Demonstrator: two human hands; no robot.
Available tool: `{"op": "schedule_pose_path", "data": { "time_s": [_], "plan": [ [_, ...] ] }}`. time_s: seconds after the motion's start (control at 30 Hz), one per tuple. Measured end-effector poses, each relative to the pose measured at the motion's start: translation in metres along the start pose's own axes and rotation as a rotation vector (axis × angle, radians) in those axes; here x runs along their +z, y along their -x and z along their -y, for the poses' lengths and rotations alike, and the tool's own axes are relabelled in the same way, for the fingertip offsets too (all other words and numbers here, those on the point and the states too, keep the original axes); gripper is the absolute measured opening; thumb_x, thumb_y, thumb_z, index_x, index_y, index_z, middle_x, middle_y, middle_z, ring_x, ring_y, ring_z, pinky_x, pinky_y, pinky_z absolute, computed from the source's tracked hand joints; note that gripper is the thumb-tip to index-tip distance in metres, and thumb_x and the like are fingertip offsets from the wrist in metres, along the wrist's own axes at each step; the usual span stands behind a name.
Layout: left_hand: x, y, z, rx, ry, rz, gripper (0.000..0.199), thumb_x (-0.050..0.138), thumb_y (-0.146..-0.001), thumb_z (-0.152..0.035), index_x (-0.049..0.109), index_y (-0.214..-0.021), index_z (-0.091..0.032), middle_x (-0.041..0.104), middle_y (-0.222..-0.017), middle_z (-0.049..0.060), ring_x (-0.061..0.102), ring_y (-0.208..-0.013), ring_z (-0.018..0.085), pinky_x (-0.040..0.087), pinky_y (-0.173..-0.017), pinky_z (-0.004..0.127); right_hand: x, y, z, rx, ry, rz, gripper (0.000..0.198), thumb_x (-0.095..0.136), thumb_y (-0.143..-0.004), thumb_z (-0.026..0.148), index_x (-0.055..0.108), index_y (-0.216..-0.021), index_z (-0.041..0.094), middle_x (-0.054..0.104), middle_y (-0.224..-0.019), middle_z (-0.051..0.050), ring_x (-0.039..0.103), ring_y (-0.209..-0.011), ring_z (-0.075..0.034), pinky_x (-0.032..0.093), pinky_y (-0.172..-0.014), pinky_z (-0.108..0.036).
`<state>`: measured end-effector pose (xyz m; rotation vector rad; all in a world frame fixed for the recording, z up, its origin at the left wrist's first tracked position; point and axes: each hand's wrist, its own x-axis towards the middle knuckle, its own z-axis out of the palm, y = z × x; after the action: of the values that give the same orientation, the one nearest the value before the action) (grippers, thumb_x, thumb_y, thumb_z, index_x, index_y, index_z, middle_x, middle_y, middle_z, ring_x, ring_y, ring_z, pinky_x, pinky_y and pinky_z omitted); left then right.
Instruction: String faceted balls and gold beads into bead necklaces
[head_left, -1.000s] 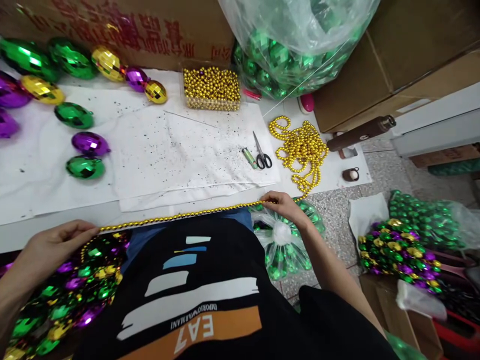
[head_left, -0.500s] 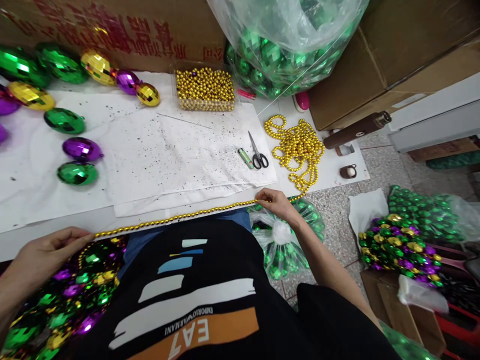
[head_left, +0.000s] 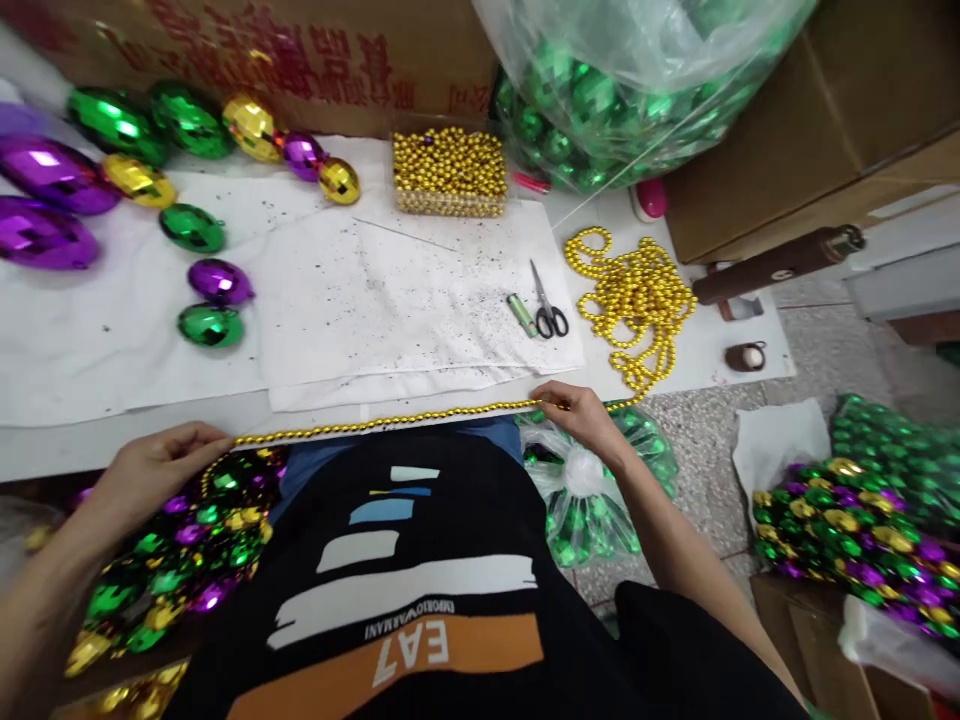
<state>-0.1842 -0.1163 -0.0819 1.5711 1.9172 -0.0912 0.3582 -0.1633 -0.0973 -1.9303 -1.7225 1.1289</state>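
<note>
A gold bead strand (head_left: 390,424) is stretched taut along the front edge of the table. My left hand (head_left: 169,465) pinches it at the left, and a short tail hangs below those fingers. At the other side my right hand (head_left: 574,408) pinches the same strand between thumb and fingers. Past the right hand the strand runs on into a loose pile of gold beads (head_left: 634,295) on the table. Scissors (head_left: 549,310) with black handles and a green lighter-like piece (head_left: 521,315) lie on the white cloth (head_left: 420,300), beyond my right hand.
A clear box of gold beads (head_left: 450,175) stands at the back. Shiny ornaments (head_left: 217,281) lie at the left. A bag of green ornaments (head_left: 600,110), a brown bottle (head_left: 780,265) and cardboard boxes (head_left: 810,120) are at the right. Below hangs another green bag (head_left: 585,490).
The camera view has turned, so the scene sits further right in the picture. Both hands still pinch the strand, which remains stretched between them.
</note>
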Motion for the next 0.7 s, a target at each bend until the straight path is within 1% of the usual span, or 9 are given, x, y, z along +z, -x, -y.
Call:
{"op": "schedule_pose_path", "data": {
  "time_s": [0.03, 0.07, 0.13, 0.17, 0.27, 0.37, 0.43, 0.53, 0.7],
  "plan": [
    [-0.002, 0.003, -0.004, -0.018, 0.063, 0.058, 0.052, 0.053, -0.072, -0.065, 0.072, -0.082, -0.017, 0.068, -0.067, -0.001, 0.056, -0.063, 0.015, 0.042, -0.056, 0.022, 0.0, 0.002, 0.0, -0.004, 0.04, 0.003, 0.025, 0.056, -0.082, 0.035, 0.072, -0.094, 0.019, 0.065, -0.068, -0.001, 0.055, -0.062, -0.015, 0.04, -0.059, -0.026],
    [-0.003, 0.005, -0.008, -0.037, 0.107, 0.076, 0.05, 0.056, -0.071, -0.063, 0.071, -0.081, -0.016, 0.066, -0.067, -0.001, 0.054, -0.064, 0.015, 0.04, -0.057, 0.022, 0.0, 0.004, 0.0, -0.009, 0.074, 0.012, 0.026, 0.056, -0.083, 0.037, 0.072, -0.094, 0.019, 0.068, -0.072, -0.003, 0.058, -0.064, -0.017, 0.042, -0.06, -0.027],
    [-0.004, 0.011, -0.014, -0.033, 0.191, 0.076, 0.045, 0.06, -0.071, -0.058, 0.07, -0.081, -0.015, 0.066, -0.069, -0.001, 0.053, -0.067, 0.014, 0.04, -0.062, 0.023, 0.0, 0.007, -0.002, -0.03, 0.098, 0.044, 0.029, 0.055, -0.082, 0.04, 0.071, -0.096, 0.02, 0.074, -0.084, -0.006, 0.065, -0.073, -0.021, 0.048, -0.067, -0.03],
    [-0.002, 0.012, -0.015, -0.026, 0.237, 0.068, 0.043, 0.061, -0.07, -0.056, 0.068, -0.077, -0.015, 0.063, -0.067, -0.001, 0.052, -0.065, 0.014, 0.039, -0.063, 0.023, -0.001, 0.007, -0.004, -0.035, 0.11, 0.051, 0.03, 0.056, -0.081, 0.042, 0.07, -0.097, 0.021, 0.074, -0.09, -0.007, 0.068, -0.077, -0.022, 0.051, -0.07, -0.032],
    [0.002, 0.011, -0.01, -0.005, 0.305, 0.04, 0.033, 0.061, -0.071, -0.047, 0.065, -0.072, -0.015, 0.05, -0.055, -0.004, 0.043, -0.056, 0.011, 0.032, -0.056, 0.023, -0.001, 0.003, -0.011, 0.006, 0.214, 0.048, 0.034, 0.057, -0.075, 0.05, 0.07, -0.093, 0.024, 0.074, -0.089, -0.008, 0.069, -0.076, -0.027, 0.053, -0.068, -0.038],
    [0.006, 0.009, -0.002, 0.025, 0.359, 0.039, 0.029, 0.061, -0.073, -0.043, 0.063, -0.071, -0.015, 0.044, -0.052, -0.005, 0.037, -0.052, 0.009, 0.027, -0.052, 0.022, -0.001, -0.002, -0.009, 0.02, 0.225, 0.052, 0.035, 0.057, -0.072, 0.055, 0.069, -0.086, 0.025, 0.073, -0.088, -0.01, 0.069, -0.073, -0.027, 0.054, -0.068, -0.04],
    [0.006, 0.01, 0.0, 0.047, 0.378, 0.04, 0.028, 0.061, -0.074, -0.042, 0.063, -0.071, -0.015, 0.043, -0.053, -0.006, 0.037, -0.051, 0.008, 0.026, -0.051, 0.022, -0.001, -0.002, -0.005, 0.024, 0.221, 0.055, 0.036, 0.057, -0.069, 0.056, 0.069, -0.082, 0.026, 0.073, -0.088, -0.01, 0.068, -0.073, -0.028, 0.054, -0.067, -0.04],
    [0.007, 0.011, 0.001, 0.069, 0.372, 0.048, 0.025, 0.06, -0.075, -0.039, 0.063, -0.071, -0.015, 0.047, -0.055, -0.005, 0.039, -0.053, 0.009, 0.028, -0.053, 0.022, -0.002, -0.003, 0.001, 0.083, 0.222, 0.056, 0.038, 0.057, -0.065, 0.058, 0.069, -0.081, 0.026, 0.074, -0.086, -0.009, 0.069, -0.073, -0.028, 0.054, -0.068, -0.04],
    [0.01, 0.01, 0.004, 0.084, 0.357, 0.054, 0.019, 0.059, -0.075, -0.033, 0.063, -0.072, -0.015, 0.051, -0.057, -0.004, 0.043, -0.055, 0.009, 0.03, -0.054, 0.022, -0.004, -0.008, -0.003, 0.163, 0.19, 0.052, 0.042, 0.061, -0.057, 0.06, 0.07, -0.078, 0.026, 0.076, -0.083, -0.006, 0.072, -0.076, -0.031, 0.056, -0.07, -0.041]
  ]
}}
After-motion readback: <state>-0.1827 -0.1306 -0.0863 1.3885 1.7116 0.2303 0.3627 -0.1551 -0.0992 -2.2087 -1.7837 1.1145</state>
